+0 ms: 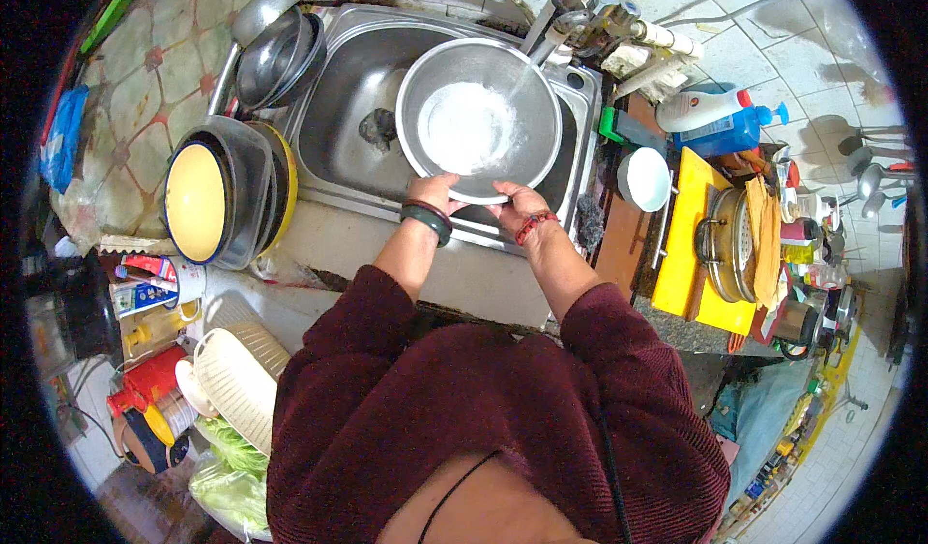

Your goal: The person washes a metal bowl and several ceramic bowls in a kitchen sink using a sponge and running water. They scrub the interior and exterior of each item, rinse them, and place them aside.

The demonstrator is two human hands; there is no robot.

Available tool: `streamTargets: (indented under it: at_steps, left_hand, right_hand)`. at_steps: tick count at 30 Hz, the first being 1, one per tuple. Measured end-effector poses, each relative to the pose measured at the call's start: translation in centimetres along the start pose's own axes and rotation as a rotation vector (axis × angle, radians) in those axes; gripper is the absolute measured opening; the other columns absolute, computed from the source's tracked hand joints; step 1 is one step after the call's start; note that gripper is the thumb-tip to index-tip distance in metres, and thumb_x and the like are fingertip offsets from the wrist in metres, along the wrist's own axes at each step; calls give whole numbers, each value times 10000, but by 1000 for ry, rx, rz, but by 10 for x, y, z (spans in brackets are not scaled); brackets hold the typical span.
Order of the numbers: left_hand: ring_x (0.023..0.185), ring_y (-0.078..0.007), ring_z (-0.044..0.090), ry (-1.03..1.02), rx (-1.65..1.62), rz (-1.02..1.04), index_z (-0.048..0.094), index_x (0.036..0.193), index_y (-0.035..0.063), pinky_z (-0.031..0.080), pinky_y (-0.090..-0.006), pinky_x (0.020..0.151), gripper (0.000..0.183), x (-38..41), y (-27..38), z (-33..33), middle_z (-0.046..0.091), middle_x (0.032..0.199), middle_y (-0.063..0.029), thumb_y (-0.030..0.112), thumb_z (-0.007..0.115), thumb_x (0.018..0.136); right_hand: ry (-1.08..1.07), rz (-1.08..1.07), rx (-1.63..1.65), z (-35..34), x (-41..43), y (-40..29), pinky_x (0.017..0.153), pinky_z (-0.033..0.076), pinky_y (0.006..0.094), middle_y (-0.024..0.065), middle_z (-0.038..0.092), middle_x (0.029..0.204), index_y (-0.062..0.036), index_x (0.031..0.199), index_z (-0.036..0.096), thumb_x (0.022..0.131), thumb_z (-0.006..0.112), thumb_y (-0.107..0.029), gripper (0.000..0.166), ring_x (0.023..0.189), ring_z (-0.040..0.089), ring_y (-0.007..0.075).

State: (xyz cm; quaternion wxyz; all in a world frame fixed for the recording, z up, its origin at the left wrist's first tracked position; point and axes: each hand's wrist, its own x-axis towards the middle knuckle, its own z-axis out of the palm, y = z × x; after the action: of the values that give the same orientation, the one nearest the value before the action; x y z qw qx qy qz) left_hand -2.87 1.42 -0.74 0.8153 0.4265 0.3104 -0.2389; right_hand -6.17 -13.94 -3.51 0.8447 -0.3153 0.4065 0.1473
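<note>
A wide stainless steel bowl [435,72] is held over the right part of a steel sink [341,58]. My left hand [433,194] grips its near rim, and my right hand [520,203] grips the same rim a little to the right. The far side of the bowl lies under the faucet spout [545,47], and a stream seems to fall into it. The inside shines brightly, so how much water it holds is hard to tell. A dark wad [378,129] lies at the sink's drain, left of the bowl.
Stacked basins [194,203] and metal bowls [270,65] stand left of the sink. At the right are a white bowl [644,179], a blue pump bottle [718,132], a yellow board [670,290] and a steamer pot [725,243]. A cream plastic basket [235,384] and bagged leafy greens [232,471] sit lower left.
</note>
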Motion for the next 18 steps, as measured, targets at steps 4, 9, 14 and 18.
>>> streamTargets:
  at_steps: [4,9,14,18]
  left_hand:
    - [879,-335,560,40,12,-75,426,1053,-91,524,-427,677,342,18,1,1,521,1007,-201,21,489,736]
    - [764,-347,590,10,88,26,422,1076,-68,536,-432,593,384,28,18,-14,529,971,-203,-21,468,697]
    - [864,-287,581,68,909,539,399,1202,20,467,-369,750,538,24,80,-9,562,997,-207,44,555,688]
    - [954,-274,542,295,693,846,365,1219,-7,430,-345,814,646,25,52,1,551,1040,-196,122,669,664]
  right_hand:
    - [529,-885,-964,10,-9,-10,786,454,383,224,491,1078,62,1092,396,680,690,-119,537,983,502,321]
    - [-189,-1136,-2155,39,-52,-14,960,288,402,183,491,1123,-48,1161,436,714,613,-386,588,1119,405,322]
    - [-167,-871,-2421,8,-16,-39,977,260,445,126,539,1087,-132,1081,537,762,538,-235,335,1045,496,280]
    - [-110,-822,-2383,22,-9,-9,906,346,398,123,578,985,-128,981,586,769,499,-197,239,937,553,259]
